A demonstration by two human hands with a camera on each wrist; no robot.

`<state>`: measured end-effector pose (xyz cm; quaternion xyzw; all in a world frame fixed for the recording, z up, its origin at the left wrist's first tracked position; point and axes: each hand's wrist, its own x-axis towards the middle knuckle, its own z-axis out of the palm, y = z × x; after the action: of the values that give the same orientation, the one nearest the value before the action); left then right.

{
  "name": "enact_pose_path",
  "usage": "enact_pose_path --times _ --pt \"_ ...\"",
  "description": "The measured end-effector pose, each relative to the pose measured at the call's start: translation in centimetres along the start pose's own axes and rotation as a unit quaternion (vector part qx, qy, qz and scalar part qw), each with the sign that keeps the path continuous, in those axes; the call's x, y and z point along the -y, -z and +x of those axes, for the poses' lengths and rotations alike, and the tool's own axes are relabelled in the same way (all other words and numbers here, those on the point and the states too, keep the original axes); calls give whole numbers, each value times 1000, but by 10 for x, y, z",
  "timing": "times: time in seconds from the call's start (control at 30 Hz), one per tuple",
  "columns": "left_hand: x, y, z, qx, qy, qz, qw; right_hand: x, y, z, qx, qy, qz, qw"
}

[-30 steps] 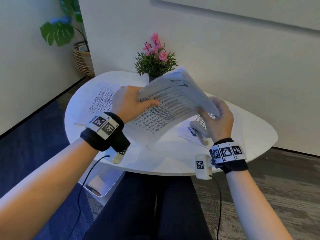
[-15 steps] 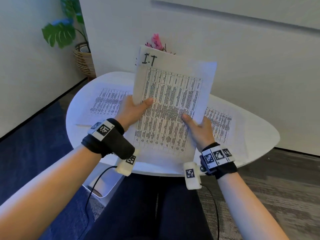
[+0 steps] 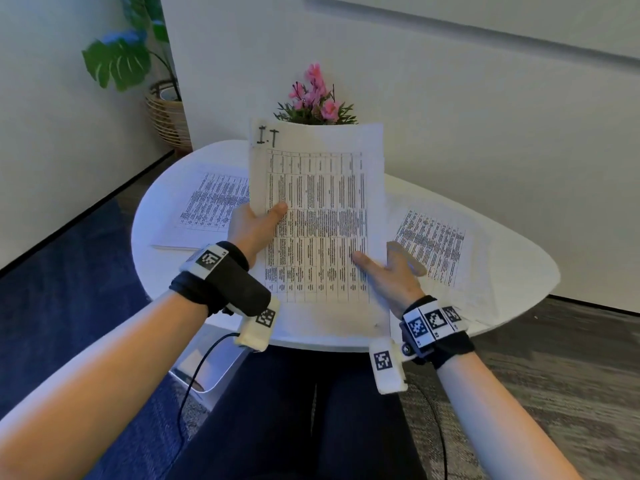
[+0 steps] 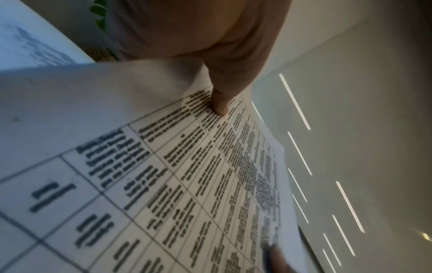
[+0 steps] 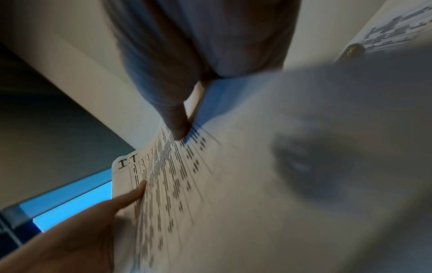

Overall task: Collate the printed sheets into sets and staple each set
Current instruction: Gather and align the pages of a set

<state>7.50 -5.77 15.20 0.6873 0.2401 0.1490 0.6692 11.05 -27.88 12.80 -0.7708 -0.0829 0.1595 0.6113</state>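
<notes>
A set of printed sheets (image 3: 318, 220) with "I.T" handwritten at its top left stands upright over the white table (image 3: 519, 271). My left hand (image 3: 266, 220) grips its left edge, thumb (image 4: 219, 109) on the printed face and fingers hidden behind. My right hand (image 3: 377, 263) pinches the lower right edge, thumb (image 5: 177, 129) on the front. In the right wrist view the same sheets (image 5: 210, 203) fill the frame. One printed stack (image 3: 214, 206) lies flat on the table to the left, another (image 3: 433, 251) to the right. No stapler shows.
A pot of pink flowers (image 3: 315, 98) stands at the table's back edge, just behind the held sheets. A leafy plant in a wicker basket (image 3: 166, 112) sits on the floor at the back left. A white object (image 3: 207, 368) lies under the table near my left knee.
The sheets swung up from slanting over the table to upright facing me. My right hand slid to their lower right edge. The stapler seen a second ago is now hidden.
</notes>
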Motion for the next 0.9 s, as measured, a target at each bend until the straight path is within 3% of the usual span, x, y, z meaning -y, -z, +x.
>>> enact_pose_path --times 0.27,0.6,0.73,0.83,0.9 --pt "-2 4 5 18 38 -10 999 -12 -9 0 -13 30 -5 999" --pt "33 -2 2 -5 41 41 998 -21 -12 5 -37 37 4 999" --pt "39 -4 1 -13 23 56 998 -21 -12 1 -11 45 -9 999" --pt "40 1 1 -16 27 74 997 -13 0 5 26 50 -87 995" --pt "40 6 0 -7 34 80 996 -9 16 18 -13 65 -169 983"
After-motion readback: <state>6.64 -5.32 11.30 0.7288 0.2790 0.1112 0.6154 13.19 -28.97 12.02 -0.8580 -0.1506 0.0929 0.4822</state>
